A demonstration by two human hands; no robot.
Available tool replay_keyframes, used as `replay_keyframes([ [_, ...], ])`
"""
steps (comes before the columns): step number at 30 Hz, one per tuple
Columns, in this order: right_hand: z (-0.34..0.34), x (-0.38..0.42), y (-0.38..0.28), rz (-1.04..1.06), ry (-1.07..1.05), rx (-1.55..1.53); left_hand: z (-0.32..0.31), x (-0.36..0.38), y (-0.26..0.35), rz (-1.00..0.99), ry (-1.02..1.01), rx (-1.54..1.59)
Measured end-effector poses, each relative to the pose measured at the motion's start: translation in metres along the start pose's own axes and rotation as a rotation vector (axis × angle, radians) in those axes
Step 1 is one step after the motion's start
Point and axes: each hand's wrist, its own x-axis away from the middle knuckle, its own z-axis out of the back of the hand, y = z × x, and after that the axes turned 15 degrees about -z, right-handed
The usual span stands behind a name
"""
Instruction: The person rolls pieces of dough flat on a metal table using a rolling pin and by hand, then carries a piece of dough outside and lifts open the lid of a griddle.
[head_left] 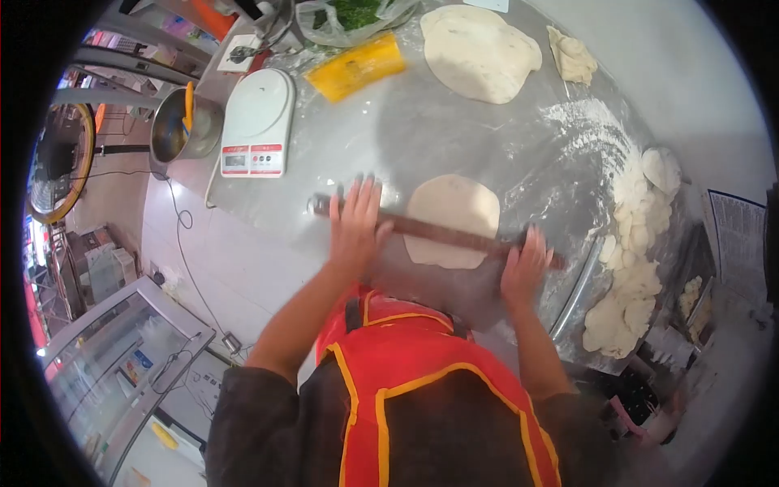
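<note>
A brown rolling pin (442, 233) lies across a flat round of dough (454, 207) on the grey work surface (349, 134). My left hand (355, 221) rests on the pin's left part with its fingers stretched out. Near the pin's right end, my right hand (526, 261) lies on it, its fingers also extended. Dough shows above and below the pin, between my two hands. The palms' contact with the pin is hidden from above.
Toward the back are a white scale (258, 109), a yellow scraper (355, 66), a larger dough sheet (479, 53) and a dough lump (572, 57). Dough pieces (621, 312) and loose flour (596, 126) lie at the right, beside a metal rod (578, 288). A metal pot (203, 130) stands left.
</note>
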Motion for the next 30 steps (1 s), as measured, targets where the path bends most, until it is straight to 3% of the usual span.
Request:
replay_keyframes([
  [1,-0.005,-0.021,-0.002,-0.026,-0.002,-0.015,-0.019,-0.019,-0.02,-0.138,0.117,-0.069],
  [3,-0.01,-0.083,-0.012,-0.033,0.074,0.056,-0.008,-0.089,-0.028,-0.114,0.009,-0.197],
  [7,-0.011,-0.194,-0.028,-0.082,0.216,0.033,-0.015,-0.209,-0.061,-0.214,0.216,-0.302],
  [9,-0.009,-0.198,-0.025,-0.063,0.221,-0.02,-0.015,-0.222,-0.061,-0.232,0.248,-0.327],
  [11,-0.011,-0.168,-0.022,0.029,0.164,-0.104,-0.012,-0.191,-0.054,-0.227,0.171,-0.322],
  [13,-0.007,-0.09,-0.017,0.025,0.044,-0.051,-0.016,-0.114,-0.049,-0.18,-0.016,-0.194],
  [15,-0.005,0.0,-0.007,-0.054,-0.099,-0.032,-0.025,-0.026,-0.047,-0.236,0.105,0.016],
  [18,0.006,0.027,-0.005,-0.062,-0.18,-0.067,-0.028,0.001,-0.059,-0.323,0.005,-0.097],
  [19,0.011,0.014,-0.005,-0.064,-0.11,-0.053,-0.012,-0.03,-0.058,-0.284,-0.188,-0.178],
  [21,0.014,-0.059,-0.013,-0.052,0.051,-0.029,0.0,-0.096,-0.06,-0.285,0.047,-0.126],
  [22,0.011,-0.051,-0.013,-0.055,0.047,-0.02,-0.004,-0.106,-0.059,-0.305,0.168,-0.173],
  [24,-0.002,-0.048,-0.018,-0.052,0.063,-0.016,0.0,-0.084,-0.052,-0.256,0.078,-0.133],
  [26,0.006,0.011,-0.012,-0.07,-0.062,0.07,-0.008,-0.021,-0.045,-0.233,-0.023,-0.08],
  [28,0.008,0.064,-0.011,-0.043,-0.044,0.053,0.001,0.029,-0.034,-0.177,-0.107,-0.012],
  [30,0.006,0.101,-0.001,-0.007,-0.037,0.015,0.001,0.066,-0.032,-0.262,-0.004,-0.035],
])
